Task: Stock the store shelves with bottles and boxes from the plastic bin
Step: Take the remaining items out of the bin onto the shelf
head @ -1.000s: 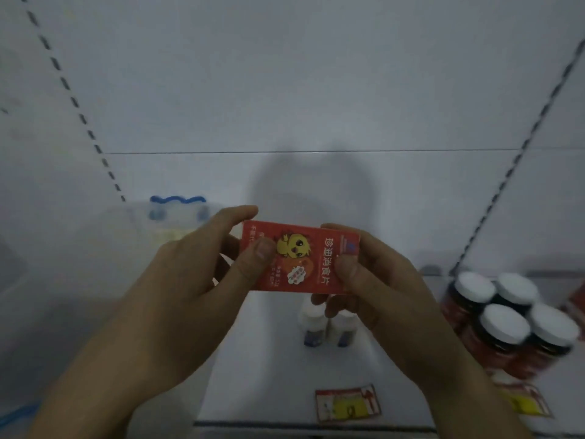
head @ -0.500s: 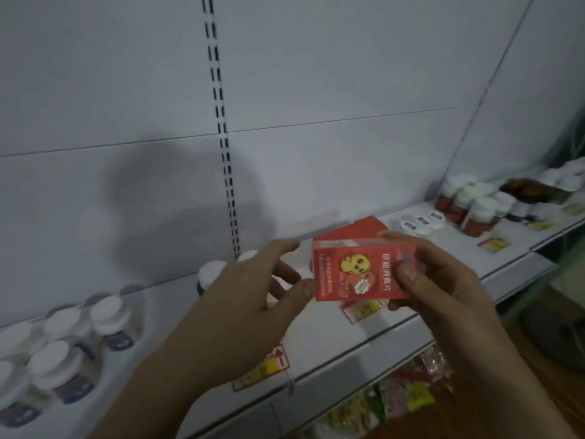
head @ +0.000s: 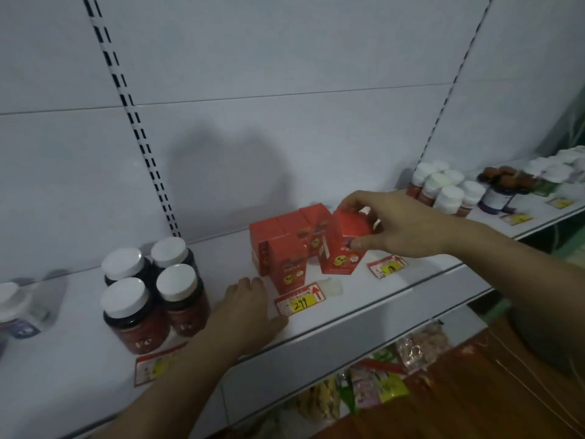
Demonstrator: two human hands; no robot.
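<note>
White shelf (head: 364, 299) boards run along a pale slotted back wall, crowded with stock. At the far left stand blurred white-capped bottles (head: 17, 308), then four dark jars (head: 152, 296) with white lids and a price tag in front of them. Next, the left hand (head: 250, 312) rests flat on the shelf, fingers relaxed, just beside a red-and-yellow price tag (head: 300, 301). Behind that tag stands a cluster of red boxes (head: 285, 245). The right hand (head: 389, 226) pinches the top of another red box (head: 343, 245), tilted, its base touching the shelf right beside the cluster. Farther right are more white-capped bottles (head: 446, 191). Half a second ago both hands held this box in the air before the shelf; now the left has let go.
</note>
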